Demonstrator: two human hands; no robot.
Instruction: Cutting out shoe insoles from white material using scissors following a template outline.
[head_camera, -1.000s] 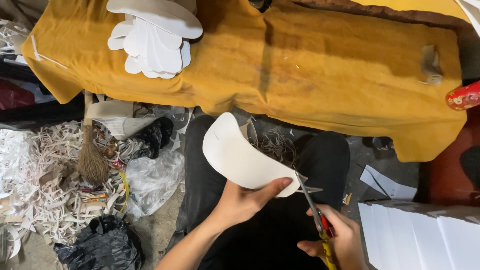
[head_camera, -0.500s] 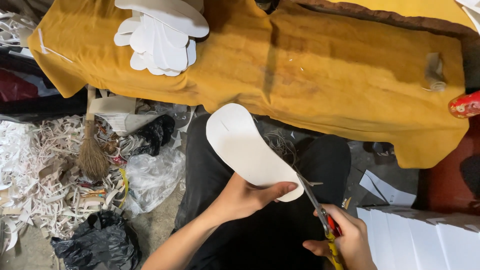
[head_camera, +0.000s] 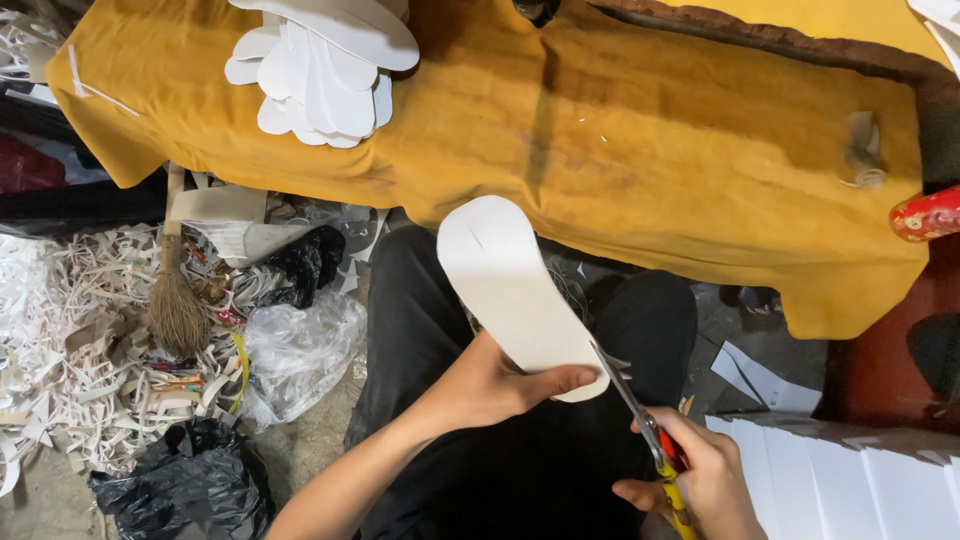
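White sole-shaped cutout (head_camera: 515, 290) held tilted over lap; scissors (head_camera: 640, 415) blades at its lower edge.

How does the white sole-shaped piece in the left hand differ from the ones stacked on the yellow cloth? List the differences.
The held sole piece is single; the stacked sole pieces are many, fanned and overlapping. The held one is up in the air over the lap, gripped by the left hand with the scissors in the right hand at its lower edge; the stacked ones lie flat on the yellow cloth, untouched. Both are white, flat and sole-shaped.
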